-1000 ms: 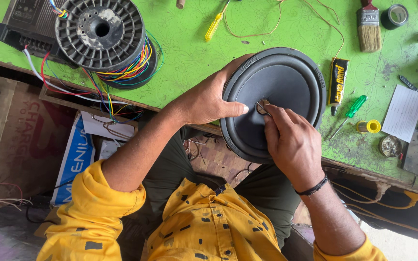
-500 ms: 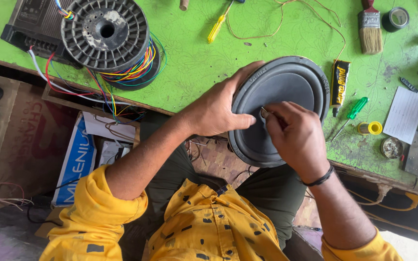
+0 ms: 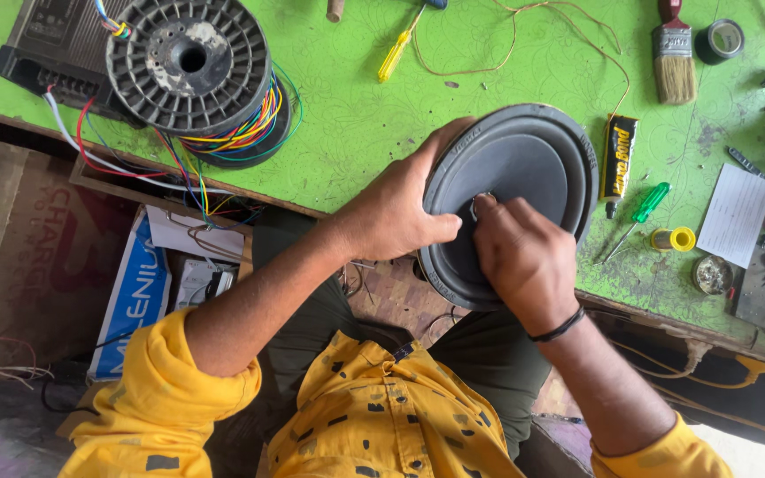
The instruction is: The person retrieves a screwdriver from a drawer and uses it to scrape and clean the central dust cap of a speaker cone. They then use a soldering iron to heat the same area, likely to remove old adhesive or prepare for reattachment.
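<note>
I steady the grey speaker cone (image 3: pixel 524 168) at frame centre on the green bench (image 3: pixel 356 115) — left hand (image 3: pixel 396 212) clamps its rim, right hand (image 3: pixel 524 257) pinches a small centre part. Next: fine fingertip control.

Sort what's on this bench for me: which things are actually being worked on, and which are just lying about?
In use:
speaker cone, gripped at its edge by the left hand
right hand, fingers pinching something small at the cone's centre

Lying about:
wire spool
yellow screwdriver
green screwdriver
glue tube
paintbrush
tape roll
paper slip
</note>
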